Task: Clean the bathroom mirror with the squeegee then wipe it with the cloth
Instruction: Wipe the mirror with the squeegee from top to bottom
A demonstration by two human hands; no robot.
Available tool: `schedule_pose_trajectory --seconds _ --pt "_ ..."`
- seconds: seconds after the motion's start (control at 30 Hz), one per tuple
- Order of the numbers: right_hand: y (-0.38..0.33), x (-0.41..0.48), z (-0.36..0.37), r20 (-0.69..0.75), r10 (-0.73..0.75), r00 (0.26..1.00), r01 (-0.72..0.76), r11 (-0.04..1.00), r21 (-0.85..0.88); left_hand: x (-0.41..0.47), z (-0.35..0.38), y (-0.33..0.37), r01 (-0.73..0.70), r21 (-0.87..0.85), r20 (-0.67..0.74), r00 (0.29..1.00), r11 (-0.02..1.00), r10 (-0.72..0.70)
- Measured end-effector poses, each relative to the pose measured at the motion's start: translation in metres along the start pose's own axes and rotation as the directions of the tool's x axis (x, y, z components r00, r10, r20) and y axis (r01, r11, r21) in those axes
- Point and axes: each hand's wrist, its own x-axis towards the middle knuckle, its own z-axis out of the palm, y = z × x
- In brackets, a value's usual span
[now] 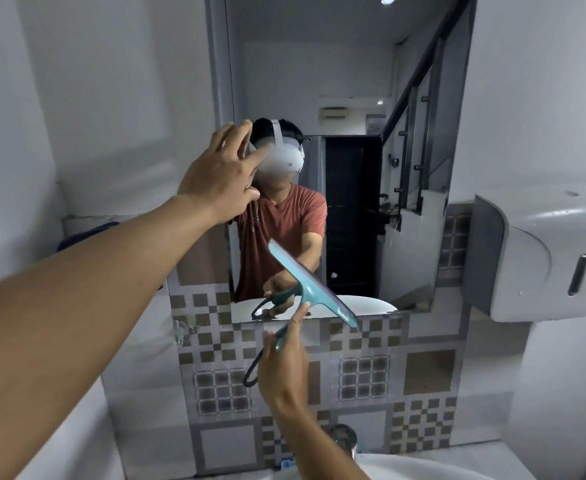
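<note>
A tall mirror (353, 98) hangs on the wall ahead, above patterned tiles. My right hand (284, 362) grips the handle of a teal squeegee (314, 284), whose blade slants across the mirror's lower edge. A dark loop hangs from the handle's end. My left hand (220, 174) is raised with fingers spread at the mirror's left side, holding nothing; whether it touches the glass is unclear. A dark blue thing, possibly the cloth (87, 233), lies on a ledge at the left, partly hidden behind my left forearm.
A white paper dispenser (541, 254) juts from the right wall. The white sink (423, 467) and a metal tap (343, 439) sit below. Checkered tiles (371, 375) cover the wall under the mirror. A white ledge runs along the left.
</note>
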Motion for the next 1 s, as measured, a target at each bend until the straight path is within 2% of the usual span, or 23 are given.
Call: schedule_pose_trajectory --seconds 0.27,0.6,0.77,1.0 --pt "0.007 -0.013 0.006 0.081 -0.033 0.996 0.054 0.961 -0.272 0.0 0.005 -0.001 -0.004 -0.009 0.0 1.0 1.0 0.004" --pt "0.026 -0.019 -0.023 0.084 -0.019 0.996 0.068 0.776 -0.627 -0.033 0.024 0.017 0.02 -0.076 -0.052 0.998 0.997 -0.024" --pt "0.025 -0.023 -0.03 0.111 -0.006 0.994 0.084 0.699 -0.71 -0.054 0.043 0.03 0.074 -0.103 0.007 0.997 0.992 -0.073" --pt "0.04 -0.029 -0.036 0.134 0.026 0.991 0.087 0.64 -0.763 -0.058 0.046 0.031 0.084 -0.104 0.006 0.996 0.991 -0.084"
